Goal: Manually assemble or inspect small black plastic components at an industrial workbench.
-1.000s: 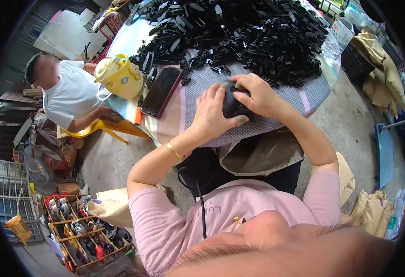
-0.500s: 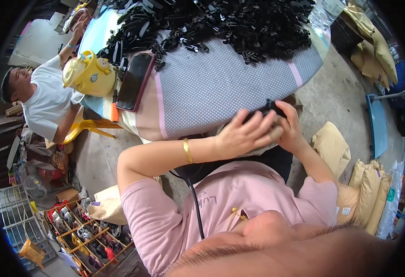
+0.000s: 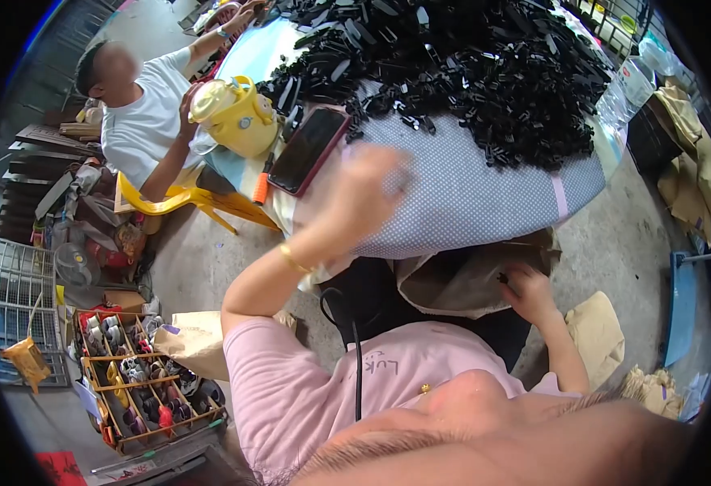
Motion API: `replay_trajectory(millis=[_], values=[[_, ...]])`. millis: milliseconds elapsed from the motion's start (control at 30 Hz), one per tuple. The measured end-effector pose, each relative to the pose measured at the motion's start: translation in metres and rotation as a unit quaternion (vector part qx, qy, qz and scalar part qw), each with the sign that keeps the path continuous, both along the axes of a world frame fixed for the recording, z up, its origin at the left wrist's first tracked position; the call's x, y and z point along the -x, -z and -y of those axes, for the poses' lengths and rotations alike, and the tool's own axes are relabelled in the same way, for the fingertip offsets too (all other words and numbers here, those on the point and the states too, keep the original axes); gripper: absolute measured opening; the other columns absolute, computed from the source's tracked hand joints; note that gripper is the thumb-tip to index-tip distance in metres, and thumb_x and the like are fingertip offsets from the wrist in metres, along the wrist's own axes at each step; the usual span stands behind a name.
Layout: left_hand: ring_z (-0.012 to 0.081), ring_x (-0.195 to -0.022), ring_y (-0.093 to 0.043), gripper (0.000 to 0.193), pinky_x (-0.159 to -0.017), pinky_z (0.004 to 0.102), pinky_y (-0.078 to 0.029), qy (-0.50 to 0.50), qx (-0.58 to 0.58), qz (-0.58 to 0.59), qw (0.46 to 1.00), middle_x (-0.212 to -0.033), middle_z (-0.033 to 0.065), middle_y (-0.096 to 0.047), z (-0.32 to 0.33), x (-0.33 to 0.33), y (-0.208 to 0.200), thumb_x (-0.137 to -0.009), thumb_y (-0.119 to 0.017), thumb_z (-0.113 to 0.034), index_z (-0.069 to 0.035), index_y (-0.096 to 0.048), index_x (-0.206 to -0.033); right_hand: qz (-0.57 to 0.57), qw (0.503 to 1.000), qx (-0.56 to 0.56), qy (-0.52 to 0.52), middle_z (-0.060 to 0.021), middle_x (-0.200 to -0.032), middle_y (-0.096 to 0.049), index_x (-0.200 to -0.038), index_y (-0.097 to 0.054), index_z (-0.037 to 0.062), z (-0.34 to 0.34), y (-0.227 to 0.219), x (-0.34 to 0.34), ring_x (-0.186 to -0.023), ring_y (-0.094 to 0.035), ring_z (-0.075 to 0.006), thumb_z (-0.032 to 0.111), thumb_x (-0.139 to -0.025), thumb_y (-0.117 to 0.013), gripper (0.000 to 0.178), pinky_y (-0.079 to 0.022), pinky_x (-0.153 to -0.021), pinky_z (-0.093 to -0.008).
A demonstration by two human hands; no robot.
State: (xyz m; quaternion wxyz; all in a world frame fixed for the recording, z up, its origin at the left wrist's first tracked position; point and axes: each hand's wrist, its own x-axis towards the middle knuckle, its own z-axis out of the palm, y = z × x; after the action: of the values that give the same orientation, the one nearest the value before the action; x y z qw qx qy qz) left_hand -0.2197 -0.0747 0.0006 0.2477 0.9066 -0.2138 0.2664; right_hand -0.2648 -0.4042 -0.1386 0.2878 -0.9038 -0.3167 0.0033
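Observation:
My left hand [image 3: 372,182], wearing a gold bracelet, is over the near left part of the table beside the phone. It is smeared by motion, so I cannot make out its fingers or anything in them. My right hand [image 3: 532,293] is lower, at the mouth of a brown paper sack [image 3: 465,271] below the table's front edge. A small black plastic piece [image 3: 502,278] is pinched at its fingertips. Across the far side of the table spreads a big pile of small black plastic pieces [image 3: 525,89], lying on a dotted grey-blue cloth [image 3: 453,202].
A dark phone [image 3: 311,152], an orange-handled tool [image 3: 261,186] and a yellow jug-like container [image 3: 238,117] are on the table's left. A person in white [image 3: 149,105] is beyond a yellow chair [image 3: 169,198]. A divided wooden rack [image 3: 133,397] stands lower left.
Both hands were together at the table's front edge. My left hand has moved up and left over the cloth; my right has lowered to the sack. The view has shifted.

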Motion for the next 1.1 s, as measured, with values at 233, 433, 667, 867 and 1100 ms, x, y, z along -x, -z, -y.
replay_trajectory(millis=[233, 433, 667, 867, 1100], values=[[0.0376, -0.107, -0.047, 0.071, -0.096, 0.0407, -0.038, -0.279, -0.13, -0.166, 0.937, -0.116, 0.0234, -0.05, -0.106, -0.03, 0.002, -0.069, -0.067, -0.025, 0.002, -0.036, -0.127, 0.01, 0.972, -0.211, -0.106, -0.0139, -0.088, -0.062, -0.079, -0.058, -0.0018, -0.039, -0.092, -0.028, -0.065, -0.061, -0.0227, 0.004, -0.067, -0.071, 0.019, -0.049, -0.056, -0.0296], [0.0384, -0.108, -0.048, 0.076, -0.095, 0.0398, -0.039, -0.272, -0.104, -0.256, 0.922, -0.114, 0.0266, -0.052, -0.109, -0.039, -0.004, -0.067, -0.066, -0.022, 0.002, -0.033, -0.13, 0.089, 0.945, -0.23, -0.214, -0.0131, -0.086, -0.062, -0.076, -0.056, -0.0002, -0.071, -0.126, -0.054, -0.069, -0.062, -0.0261, 0.003, -0.065, -0.07, 0.018, -0.05, -0.059, -0.0309], [0.0342, -0.118, -0.039, 0.068, -0.097, 0.0465, -0.033, -0.294, -0.152, -0.09, 0.939, -0.121, 0.0189, -0.045, -0.079, -0.025, 0.007, -0.071, -0.066, -0.02, -0.003, -0.036, -0.129, 0.122, 0.953, -0.186, -0.208, -0.0163, -0.088, -0.063, -0.081, -0.059, -0.0022, -0.122, -0.149, -0.106, -0.081, -0.062, -0.0301, 0.003, -0.067, -0.07, 0.018, -0.05, -0.072, -0.0334], [0.0369, -0.115, -0.044, 0.042, -0.099, 0.044, -0.034, -0.099, -0.087, -0.046, 0.99, -0.112, 0.0183, -0.053, -0.016, -0.066, 0.021, -0.072, -0.059, -0.009, 0.0, -0.053, -0.113, 0.239, 0.953, -0.031, -0.182, -0.0132, -0.105, -0.059, -0.085, -0.059, -0.0023, -0.168, -0.128, -0.17, -0.097, -0.055, -0.0287, 0.012, -0.073, -0.066, 0.02, -0.046, -0.084, -0.0357], [0.0356, -0.112, -0.045, 0.043, -0.095, 0.0499, -0.035, -0.256, -0.136, -0.037, 0.956, -0.111, 0.0197, -0.052, -0.023, -0.155, 0.029, -0.078, -0.059, -0.023, 0.0, -0.053, -0.113, 0.219, 0.958, 0.1, -0.155, -0.0113, -0.084, -0.056, -0.077, -0.058, 0.0002, -0.176, -0.128, -0.176, -0.08, -0.057, -0.0273, 0.013, -0.071, -0.065, 0.015, -0.049, -0.074, -0.0349]])
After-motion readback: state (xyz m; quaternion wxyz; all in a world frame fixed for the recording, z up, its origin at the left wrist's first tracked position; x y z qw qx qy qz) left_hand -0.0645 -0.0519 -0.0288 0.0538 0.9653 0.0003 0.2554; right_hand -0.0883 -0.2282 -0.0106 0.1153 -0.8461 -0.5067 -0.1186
